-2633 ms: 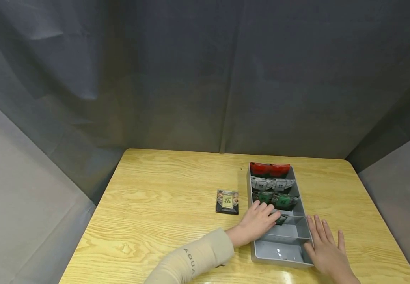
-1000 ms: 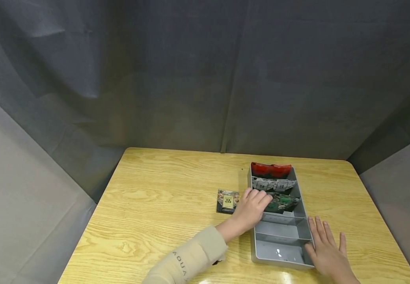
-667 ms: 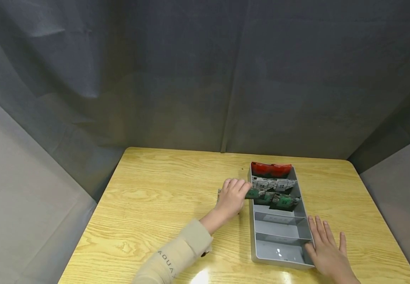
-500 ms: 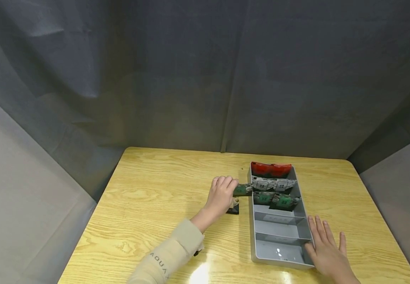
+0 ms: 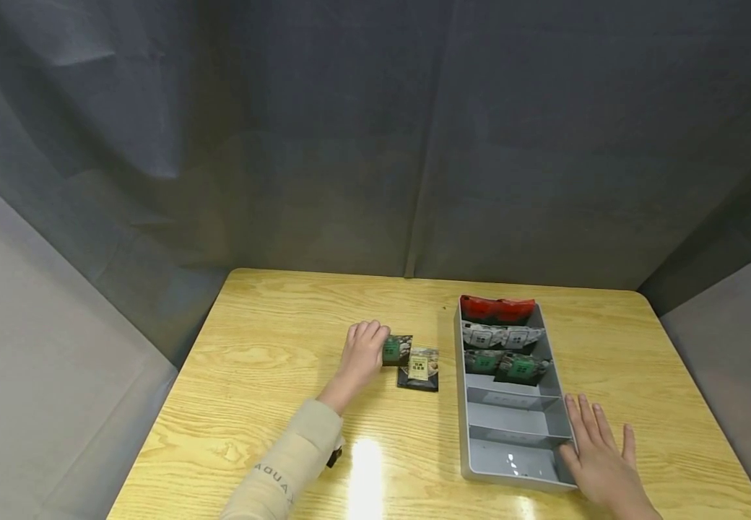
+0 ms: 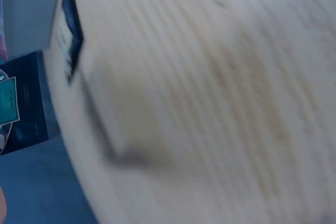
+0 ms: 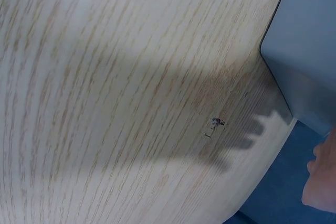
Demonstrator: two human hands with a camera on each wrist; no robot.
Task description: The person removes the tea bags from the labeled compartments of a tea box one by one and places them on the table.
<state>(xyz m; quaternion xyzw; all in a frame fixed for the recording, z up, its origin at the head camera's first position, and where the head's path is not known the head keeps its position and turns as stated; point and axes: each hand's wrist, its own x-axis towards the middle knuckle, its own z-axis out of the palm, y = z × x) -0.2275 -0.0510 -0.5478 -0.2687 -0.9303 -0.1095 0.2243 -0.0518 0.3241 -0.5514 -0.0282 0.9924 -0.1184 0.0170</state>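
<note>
1 x R hand [image 5: 599, 458], lower R of frame: fingers straight, slightly fanned, thumb at tray's R rim nr front corner; contact w/ tabletop, can't tell. In R wrist view, only an edge of it at far R, plus finger shadow & small dark mark [image 7: 218, 123] on tabletop.

1 x beige sleeve [image 5: 291, 458], L arm, btm ctr-L, w/ dark lettering. Small dark item [image 5: 334, 457] at cuff, type unclear.

1 x grey tray [image 5: 518, 482], w/ dividers, lower R up to mid R, on wood-grain tabletop [image 5: 252, 390].

1 x yellow-label pkt [image 5: 418, 370], just R of frame ctr: flat on tabletop, apart from tray's L wall.

2 x green tray pkts [image 5: 521, 368], mid R: side by side, upright-ish, mid-tray.

1 x L hand [image 5: 362, 354], approx ctr: fingers curled, pinching L side of 1 x green-label pkt [image 5: 398, 350]. Green-label pkt upper L of yellow-label pkt, overlapping its corner in frame; contact betw. them, can't tell. In L wrist view, at L edge, tilted.

2 x white pkts [image 5: 517, 337], next row up.

Red pkts [image 5: 497, 309], tray's top end; count unclear.

Dark curtain [image 5: 330, 144], upper frame, behind tabletop.
</note>
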